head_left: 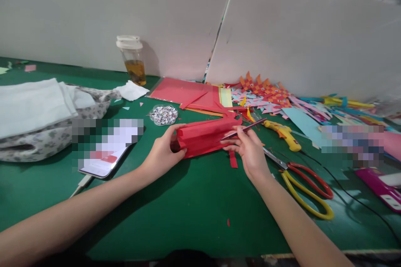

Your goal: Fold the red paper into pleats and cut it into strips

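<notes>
A folded piece of red paper [202,137] is held above the green table, with layered pleats along its left side. My left hand [163,150] grips its left end, thumb in front and fingers partly hidden behind. In my right hand [249,152] is a slim dark pen [256,124], pinched between thumb and fingers. Its tip points left and rests at or just over the right part of the paper. A narrow red strip [233,160] hangs or lies below the paper's right end; I cannot tell which.
Scissors [283,166] and a yellow glue gun [283,132] with a black cord lie to the right. Behind are red sheets [184,91], a dish of googly eyes [163,115], paper scraps and a drink cup [134,62]. At left are a phone [108,150] and patterned cloth [56,135].
</notes>
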`<state>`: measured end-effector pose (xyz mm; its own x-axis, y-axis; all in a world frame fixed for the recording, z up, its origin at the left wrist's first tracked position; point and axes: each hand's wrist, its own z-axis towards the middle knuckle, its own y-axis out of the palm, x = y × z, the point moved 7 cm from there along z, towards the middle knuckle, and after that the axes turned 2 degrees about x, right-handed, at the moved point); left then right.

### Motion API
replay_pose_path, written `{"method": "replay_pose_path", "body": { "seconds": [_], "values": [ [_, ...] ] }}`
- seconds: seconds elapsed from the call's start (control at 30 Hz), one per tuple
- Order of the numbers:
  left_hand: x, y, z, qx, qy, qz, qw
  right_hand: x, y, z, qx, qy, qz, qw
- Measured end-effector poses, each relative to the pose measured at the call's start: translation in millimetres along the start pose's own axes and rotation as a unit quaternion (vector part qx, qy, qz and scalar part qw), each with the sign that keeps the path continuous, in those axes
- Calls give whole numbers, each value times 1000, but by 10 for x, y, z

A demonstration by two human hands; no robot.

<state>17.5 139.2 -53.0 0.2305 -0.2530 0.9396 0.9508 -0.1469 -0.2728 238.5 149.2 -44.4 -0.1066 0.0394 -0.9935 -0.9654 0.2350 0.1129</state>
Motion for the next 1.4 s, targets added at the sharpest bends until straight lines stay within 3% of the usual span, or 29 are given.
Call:
{"method": "replay_pose_path", "body": {
  "seconds": [0.23, 0.5, 0.6, 0.87, 1.03, 1.1, 1.23, 1.4],
  "values": [
    [5, -5, -14, 13, -10, 5, 1000, 49, 36, -9, -2, 5, -65, 998],
    [62, -10, -16, -3, 22, 8, 1000, 54, 46, -18, -18, -46, -114, 992],
    [59, -7, -19, 2, 7, -42, 999, 65, 31, -9, -16, -45, -127, 991],
    [-91, -129, 63, 90, -71, -172, 979, 65, 17, 3, -10, -37, -146, 989],
    [-129, -313, 81, 176, -34, -44, 983, 73, 12, 4, -13, -45, -154, 987],
    [-99, -333, 61, 186, -8, 12, 982, 75, 8, 5, -14, -52, -156, 986],
    [-6, -279, 36, 146, 39, 111, 982, 82, -5, 11, -13, -56, -163, 985],
    [87, -198, 51, 81, 88, 260, 958, 98, -14, 21, -13, -55, -168, 984]
  ]
}}
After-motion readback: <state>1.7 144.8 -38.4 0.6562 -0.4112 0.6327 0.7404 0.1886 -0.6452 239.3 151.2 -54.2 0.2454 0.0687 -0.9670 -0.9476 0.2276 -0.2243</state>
